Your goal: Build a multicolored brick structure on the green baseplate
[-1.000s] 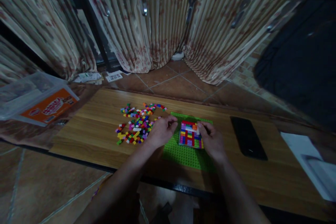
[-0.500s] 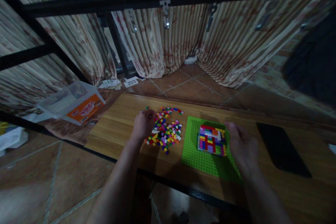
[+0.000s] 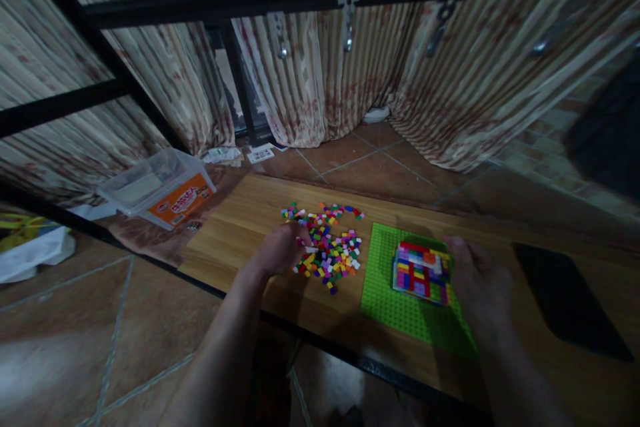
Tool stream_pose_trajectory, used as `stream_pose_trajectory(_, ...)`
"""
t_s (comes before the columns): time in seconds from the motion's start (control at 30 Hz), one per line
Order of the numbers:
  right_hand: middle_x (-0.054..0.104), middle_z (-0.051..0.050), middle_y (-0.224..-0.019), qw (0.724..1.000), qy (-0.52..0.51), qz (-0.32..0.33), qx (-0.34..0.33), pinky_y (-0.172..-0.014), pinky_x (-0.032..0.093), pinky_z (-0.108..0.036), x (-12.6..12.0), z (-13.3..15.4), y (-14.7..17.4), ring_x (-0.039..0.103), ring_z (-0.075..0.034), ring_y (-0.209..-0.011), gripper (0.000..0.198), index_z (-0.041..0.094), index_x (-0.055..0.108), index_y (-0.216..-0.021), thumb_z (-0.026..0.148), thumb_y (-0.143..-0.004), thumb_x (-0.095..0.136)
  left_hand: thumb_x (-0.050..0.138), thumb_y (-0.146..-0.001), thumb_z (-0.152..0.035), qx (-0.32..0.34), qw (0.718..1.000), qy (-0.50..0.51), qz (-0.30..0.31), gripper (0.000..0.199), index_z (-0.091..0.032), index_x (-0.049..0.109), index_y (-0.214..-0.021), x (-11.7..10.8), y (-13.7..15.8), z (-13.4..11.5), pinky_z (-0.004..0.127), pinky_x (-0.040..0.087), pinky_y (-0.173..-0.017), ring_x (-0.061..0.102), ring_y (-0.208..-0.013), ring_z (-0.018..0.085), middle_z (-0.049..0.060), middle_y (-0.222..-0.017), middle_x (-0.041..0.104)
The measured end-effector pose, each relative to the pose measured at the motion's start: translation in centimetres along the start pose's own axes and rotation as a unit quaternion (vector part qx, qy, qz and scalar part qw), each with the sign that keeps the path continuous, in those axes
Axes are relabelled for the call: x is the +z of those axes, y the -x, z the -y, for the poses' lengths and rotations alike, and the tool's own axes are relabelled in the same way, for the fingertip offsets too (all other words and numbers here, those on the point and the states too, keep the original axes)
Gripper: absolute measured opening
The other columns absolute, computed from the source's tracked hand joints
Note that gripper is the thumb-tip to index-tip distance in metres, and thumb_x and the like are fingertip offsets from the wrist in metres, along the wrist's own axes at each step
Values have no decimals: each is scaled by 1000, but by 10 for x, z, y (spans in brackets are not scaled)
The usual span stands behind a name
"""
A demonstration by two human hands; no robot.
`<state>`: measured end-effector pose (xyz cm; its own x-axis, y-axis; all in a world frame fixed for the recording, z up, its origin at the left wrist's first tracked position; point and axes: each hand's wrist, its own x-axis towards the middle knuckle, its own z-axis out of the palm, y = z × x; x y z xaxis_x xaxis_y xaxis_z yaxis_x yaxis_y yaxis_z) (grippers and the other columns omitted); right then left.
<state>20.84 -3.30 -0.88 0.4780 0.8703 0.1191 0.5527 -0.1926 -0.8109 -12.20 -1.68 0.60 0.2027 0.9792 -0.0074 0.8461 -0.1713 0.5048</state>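
Building bricks at left hand, on desk

Its grip is at their left edge; whether clamped, I cannot tell. Right hand's grip, equally unclear, is just beside the brick panel on the green baseplate.

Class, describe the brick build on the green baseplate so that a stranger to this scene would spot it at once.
Start with the long wooden table, then find the green studded baseplate lying on it. On that baseplate sits the brick build, a squarish, multicoloured block with red bars on top. Unlike the loose bricks scattered to its left, its pieces are packed together.
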Motion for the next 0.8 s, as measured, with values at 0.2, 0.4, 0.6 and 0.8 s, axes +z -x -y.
stream_pose_trajectory(0.2,73,-10,-90,1000,15,5,-21,-72,45,-37,2,-1,-1,65,-27,-85,49,16,74,-100,53,-88,44,64,-73,-17,12,999,-28,11,15,-22,75,-83,5,0,-5,31,50,-82,65,-87,22,7,-93,70)
stream_pose_trajectory(0.4,72,-11,-93,998,22,-7,-53,-76,44,-36,3,-4,-1,65,-26,-88,51,15,73,-98,54,-88,42,63,-75,-19,39,999,-22,1,10,-21,72,-77,5,-2,-7,31,50,-79,64,-83,21,7,-92,68)
stream_pose_trajectory(0.6,72,-10,-87,998,-2,-27,-54,-74,45,-36,2,-3,-3,64,-25,-83,52,15,73,-93,55,-88,42,60,-78,-16,104,988,87,-70,7,-18,64,-83,3,-6,-18,29,49,-78,62,-83,18,4,-86,66)
stream_pose_trajectory(0.8,72,-11,-91,997,-34,-29,-55,-79,45,-37,3,-4,-6,65,-26,-88,48,15,73,-93,53,-87,45,59,-82,-18,94,970,223,-29,2,-19,60,-82,35,-10,-55,23,48,-66,62,-73,14,0,-78,67)
